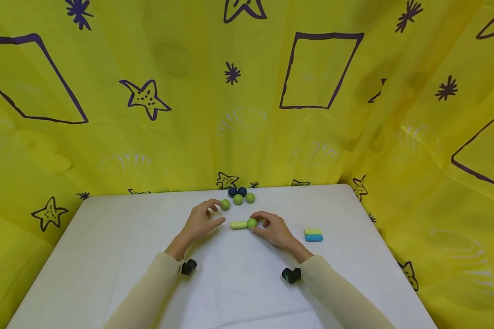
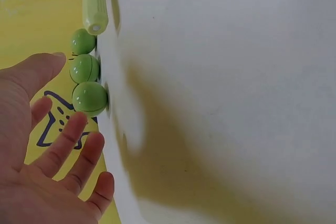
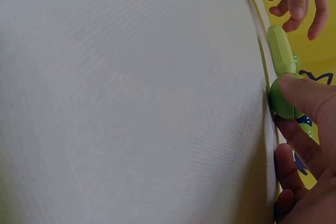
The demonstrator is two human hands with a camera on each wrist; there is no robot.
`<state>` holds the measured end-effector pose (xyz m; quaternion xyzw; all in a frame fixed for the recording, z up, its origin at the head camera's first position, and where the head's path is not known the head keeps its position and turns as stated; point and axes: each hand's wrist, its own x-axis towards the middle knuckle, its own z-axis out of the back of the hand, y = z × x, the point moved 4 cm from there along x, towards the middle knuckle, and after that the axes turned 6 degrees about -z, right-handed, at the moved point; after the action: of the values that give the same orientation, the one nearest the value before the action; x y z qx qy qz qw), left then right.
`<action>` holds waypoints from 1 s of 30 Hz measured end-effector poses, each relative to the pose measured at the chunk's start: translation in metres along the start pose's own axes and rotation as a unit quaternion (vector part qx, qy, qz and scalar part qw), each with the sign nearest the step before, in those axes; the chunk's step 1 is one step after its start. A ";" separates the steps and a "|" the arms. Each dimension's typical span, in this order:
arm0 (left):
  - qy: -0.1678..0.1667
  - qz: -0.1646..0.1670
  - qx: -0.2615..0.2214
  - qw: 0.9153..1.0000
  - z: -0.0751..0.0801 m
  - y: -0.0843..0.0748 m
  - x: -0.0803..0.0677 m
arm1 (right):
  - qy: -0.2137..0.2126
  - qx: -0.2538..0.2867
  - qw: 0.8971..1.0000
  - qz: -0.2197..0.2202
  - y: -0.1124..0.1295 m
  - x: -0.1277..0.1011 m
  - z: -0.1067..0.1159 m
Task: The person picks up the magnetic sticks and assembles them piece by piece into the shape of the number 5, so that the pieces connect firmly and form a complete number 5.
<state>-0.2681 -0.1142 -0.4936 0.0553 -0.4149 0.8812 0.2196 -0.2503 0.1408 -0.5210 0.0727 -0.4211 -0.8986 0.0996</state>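
My right hand point(image 1: 275, 228) pinches a glossy green ball point(image 1: 252, 223) between thumb and fingers. A pale green ribbed rod point(image 1: 238, 225) extends from that ball toward the left hand, end to end with it. The left wrist view shows a small metallic dot on the rod's point(image 2: 95, 11) free end. My left hand point(image 1: 200, 222) holds nothing; its fingers are spread and loosely bent. Its fingertips are right by another green ball point(image 1: 225, 204) on the white table point(image 1: 247, 283), while the thumb points toward the rod.
Two more green balls point(image 1: 238, 199) and two dark blue balls point(image 1: 232, 192) cluster at the table's back edge. To the right lie a pale yellow-green rod point(image 1: 312, 232) and a blue rod point(image 1: 314, 238), side by side. A yellow patterned curtain point(image 1: 189, 151) hangs behind the table.
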 end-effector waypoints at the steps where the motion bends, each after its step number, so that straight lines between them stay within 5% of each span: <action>1: -0.002 0.004 0.000 1.000 0.000 0.001 0.001 | 0.000 -0.001 1.000 0.002 0.000 0.000 0.000; 13: -0.026 0.059 -0.013 0.998 0.000 0.015 0.022 | 0.005 0.004 1.000 0.009 0.002 0.003 -0.003; 22: -0.018 0.058 -0.002 0.998 -0.009 0.017 0.028 | 0.000 0.002 1.000 0.000 -0.001 0.002 0.001; 30: -0.038 0.022 0.017 0.999 -0.014 0.019 0.028 | 0.001 0.004 1.000 -0.002 -0.001 0.000 0.000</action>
<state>-0.2999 -0.1043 -0.5085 0.0837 -0.4095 0.8897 0.1835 -0.2507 0.1414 -0.5218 0.0747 -0.4240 -0.8972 0.0981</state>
